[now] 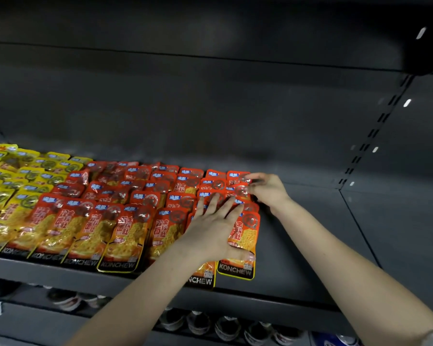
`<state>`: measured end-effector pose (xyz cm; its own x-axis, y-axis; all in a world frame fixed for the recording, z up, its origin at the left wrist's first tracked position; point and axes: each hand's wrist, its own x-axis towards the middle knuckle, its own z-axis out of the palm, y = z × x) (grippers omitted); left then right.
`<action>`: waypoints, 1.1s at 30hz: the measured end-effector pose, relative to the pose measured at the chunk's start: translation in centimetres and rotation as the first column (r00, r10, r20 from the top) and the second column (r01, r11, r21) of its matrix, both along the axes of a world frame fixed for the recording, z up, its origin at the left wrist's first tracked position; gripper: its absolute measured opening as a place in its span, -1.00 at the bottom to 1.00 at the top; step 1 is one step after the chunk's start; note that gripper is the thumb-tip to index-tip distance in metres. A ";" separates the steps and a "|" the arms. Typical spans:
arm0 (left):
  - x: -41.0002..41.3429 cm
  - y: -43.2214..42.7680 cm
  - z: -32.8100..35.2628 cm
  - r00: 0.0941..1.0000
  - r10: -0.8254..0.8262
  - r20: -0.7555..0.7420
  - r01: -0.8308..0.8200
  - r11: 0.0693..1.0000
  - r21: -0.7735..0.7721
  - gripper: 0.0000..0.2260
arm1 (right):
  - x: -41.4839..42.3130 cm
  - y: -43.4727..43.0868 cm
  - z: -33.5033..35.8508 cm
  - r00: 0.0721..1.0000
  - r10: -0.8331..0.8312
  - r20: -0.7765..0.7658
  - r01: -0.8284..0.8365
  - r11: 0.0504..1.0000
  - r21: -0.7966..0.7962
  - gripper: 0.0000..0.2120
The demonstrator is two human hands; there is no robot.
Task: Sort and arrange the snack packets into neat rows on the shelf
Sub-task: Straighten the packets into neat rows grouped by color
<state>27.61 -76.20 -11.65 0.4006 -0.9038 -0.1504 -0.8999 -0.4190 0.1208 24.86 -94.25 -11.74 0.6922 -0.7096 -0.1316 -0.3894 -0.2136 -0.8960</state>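
Dark grey metal shelving fills the view: a plain back panel (pixel 210 108), a slotted upright (pixel 375 136) at the right, dim light. The shelf (pixel 298 245) I am watching carries packets on its left and middle parts, and its right part shows bare metal. A lower shelf holds round containers (pixel 225 325), too blurred to name.

Progress, judged from the layout:
- Yellow packets (pixel 15 186) sit grouped at the far left, overlapping front to back. Sorting by colour looks done there.
- Red packets (pixel 125 196) run in several columns beside them, shingled. The middle columns are a bit skewed, not truly straight.
- The two rightmost columns are in hand. The front-right packet (pixel 245 236) and its neighbour (pixel 200 280) overhang the shelf's front edge, further out than the rest.

Hands:
- Left hand (pixel 210 226): palm down on the rightmost red columns, fingers straight and spread, thumb lying across the front-right packet. Pressing or sliding, not gripping.
- Right hand (pixel 268 189): at the back of the rightmost column, fingers curled against the packets' right edge. Motion blur there; I cannot tell whether they pinch a packet or merely nudge it.

Estimate: mostly done. Left: square up the right columns, pull the front edge level, perhaps straighten the middle.
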 end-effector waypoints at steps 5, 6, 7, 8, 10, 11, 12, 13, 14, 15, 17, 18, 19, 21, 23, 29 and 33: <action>0.0 0.0 -0.1 1.000 -0.003 -0.008 0.003 1.000 -0.009 -0.05 | -1.6 -0.9 -0.6 1.000 -0.023 -0.002 0.023 1.000 -0.015 -0.72; 0.0 0.1 -0.1 1.000 -0.002 -0.009 0.002 1.000 -0.009 -0.05 | -1.9 -1.0 -0.8 1.000 -0.012 -0.025 0.011 0.999 -0.046 -0.71; 0.0 0.1 -0.1 1.000 0.000 -0.010 0.000 1.000 -0.011 -0.05 | -2.1 -1.0 -0.8 1.000 -0.007 -0.029 0.005 0.998 -0.062 -0.71; 0.0 0.1 -0.1 1.000 0.002 -0.009 -0.002 1.000 -0.011 -0.05 | -2.2 -1.1 -0.9 1.000 -0.010 -0.022 0.009 0.998 -0.060 -0.70; 0.0 0.0 -0.1 1.000 0.004 -0.008 -0.004 1.000 -0.011 -0.04 | -2.3 -1.0 -1.0 1.000 -0.028 0.000 0.028 0.999 -0.037 -0.70; 0.0 0.0 -0.1 1.000 0.006 -0.006 -0.006 1.000 -0.013 -0.04 | -2.3 -0.9 -1.1 0.999 -0.039 0.011 0.039 0.999 -0.026 -0.70; 0.0 0.0 -0.1 1.000 0.006 -0.004 -0.006 1.000 -0.012 -0.04 | -2.3 -0.8 -1.1 0.999 -0.048 0.026 0.048 0.999 -0.015 -0.71; 0.0 0.0 -0.1 1.000 0.005 -0.003 -0.005 1.000 -0.010 -0.04 | -2.4 -0.7 -1.1 0.998 -0.056 0.040 0.056 0.998 -0.006 -0.72; 0.0 0.0 -0.1 1.000 0.003 -0.003 -0.003 1.000 -0.006 -0.04 | -2.5 -0.5 -1.1 0.996 -0.063 0.056 0.063 0.998 0.007 -0.73; 0.0 0.0 -0.1 1.000 0.002 -0.003 -0.002 1.000 -0.003 -0.04 | -2.6 -0.3 -1.1 0.995 -0.068 0.072 0.066 0.997 0.026 -0.73; 0.0 0.0 -0.1 1.000 0.001 -0.010 -0.001 1.000 0.001 -0.04 | -3.0 0.2 -1.0 0.993 -0.062 0.105 0.055 0.996 0.071 -0.75; 0.0 0.0 0.0 1.000 0.002 -0.016 -0.002 1.000 0.001 -0.04 | -3.2 0.4 -1.2 0.991 -0.053 0.123 0.043 0.996 0.084 -0.75; 0.0 0.1 0.0 1.000 0.002 -0.020 -0.002 1.000 -0.001 -0.04 | -3.4 0.6 -1.2 0.990 -0.037 0.135 0.025 0.996 0.086 -0.75; 0.0 0.1 0.2 1.000 0.004 -0.020 -0.004 1.000 0.001 -0.04 | -3.8 0.9 -1.2 0.988 0.025 0.149 -0.039 0.995 0.087 -0.73; -0.2 0.2 0.4 1.000 0.002 -0.003 -0.002 1.000 0.009 -0.04 | -4.2 1.3 -0.8 0.983 0.068 0.170 -0.091 0.987 0.131 -0.65; -1.1 0.8 0.9 0.996 -0.012 0.087 0.014 1.000 -0.020 -0.17 | -6.1 2.1 -0.5 0.975 -0.135 0.178 0.109 0.983 0.150 -0.63; -2.0 1.7 0.7 0.992 -0.048 0.116 0.049 0.999 -0.006 -0.19 | -7.1 4.3 -0.8 0.993 -0.070 0.092 0.064 0.995 0.072 -0.59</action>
